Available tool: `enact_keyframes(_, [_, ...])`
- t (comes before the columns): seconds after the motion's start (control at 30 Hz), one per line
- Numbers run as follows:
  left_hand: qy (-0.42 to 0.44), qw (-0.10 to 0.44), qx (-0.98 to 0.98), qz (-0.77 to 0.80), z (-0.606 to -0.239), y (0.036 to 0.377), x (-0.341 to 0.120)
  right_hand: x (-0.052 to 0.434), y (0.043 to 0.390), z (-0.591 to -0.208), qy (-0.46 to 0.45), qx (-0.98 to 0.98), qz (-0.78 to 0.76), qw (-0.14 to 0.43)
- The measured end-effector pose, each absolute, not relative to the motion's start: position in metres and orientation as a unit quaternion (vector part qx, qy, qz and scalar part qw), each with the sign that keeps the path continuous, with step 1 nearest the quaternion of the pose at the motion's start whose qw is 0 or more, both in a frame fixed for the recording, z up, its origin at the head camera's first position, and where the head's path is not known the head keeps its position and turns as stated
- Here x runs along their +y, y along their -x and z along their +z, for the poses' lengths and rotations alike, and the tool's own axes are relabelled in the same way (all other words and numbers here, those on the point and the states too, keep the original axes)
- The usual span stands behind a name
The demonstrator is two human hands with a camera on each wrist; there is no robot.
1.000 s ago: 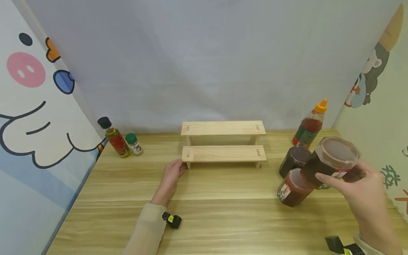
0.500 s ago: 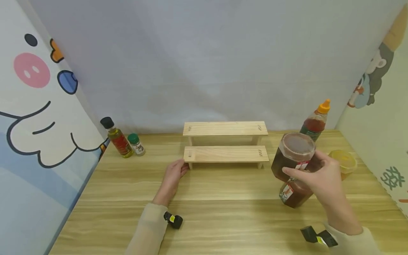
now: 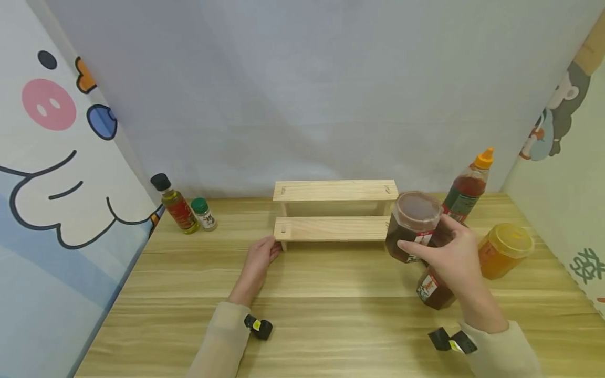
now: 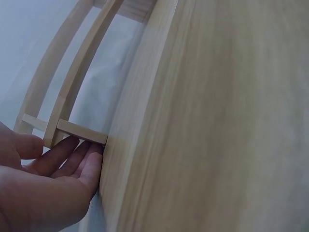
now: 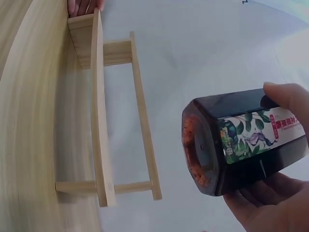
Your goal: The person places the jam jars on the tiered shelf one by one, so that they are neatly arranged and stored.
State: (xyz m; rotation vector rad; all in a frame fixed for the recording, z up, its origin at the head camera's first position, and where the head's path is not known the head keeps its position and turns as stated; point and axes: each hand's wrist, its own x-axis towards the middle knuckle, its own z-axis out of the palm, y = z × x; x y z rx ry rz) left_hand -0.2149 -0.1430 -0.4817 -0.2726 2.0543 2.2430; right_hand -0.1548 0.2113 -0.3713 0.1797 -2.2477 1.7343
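Observation:
My right hand (image 3: 454, 252) grips a dark hexagonal jar (image 3: 411, 231) with a translucent lid, thumb on one side and fingers on the other. The jar is held off the table, overlapping the right end of the two-tier wooden shelf (image 3: 335, 229) in the head view. Its base and flowered label show in the right wrist view, where the jar (image 5: 241, 140) is tilted and apart from the shelf. My left hand (image 3: 259, 257) holds the left end of the lower step; in the left wrist view its thumb and curled fingers (image 4: 53, 157) lie about the board's end.
A reddish-brown jar (image 3: 432, 289) stands below my right hand, partly hidden. Right of it are a yellow jar (image 3: 506, 249) and a sauce bottle (image 3: 465, 191) with an orange nozzle. An oil bottle (image 3: 177, 207) and green-capped shaker (image 3: 204, 214) stand at left.
The dark jar has moved left in my right hand, from over the other jars toward the shelf's right end. The yellow jar has come into view. My left hand stays at the shelf.

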Motion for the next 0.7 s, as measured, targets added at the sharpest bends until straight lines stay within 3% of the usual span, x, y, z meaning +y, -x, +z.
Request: enact_keyframes(0.7, [0.095, 0.047, 0.676, 0.729, -0.482, 0.217, -0.145, 0.160, 0.194, -0.381, -0.096, -0.765, 0.622, 0.134])
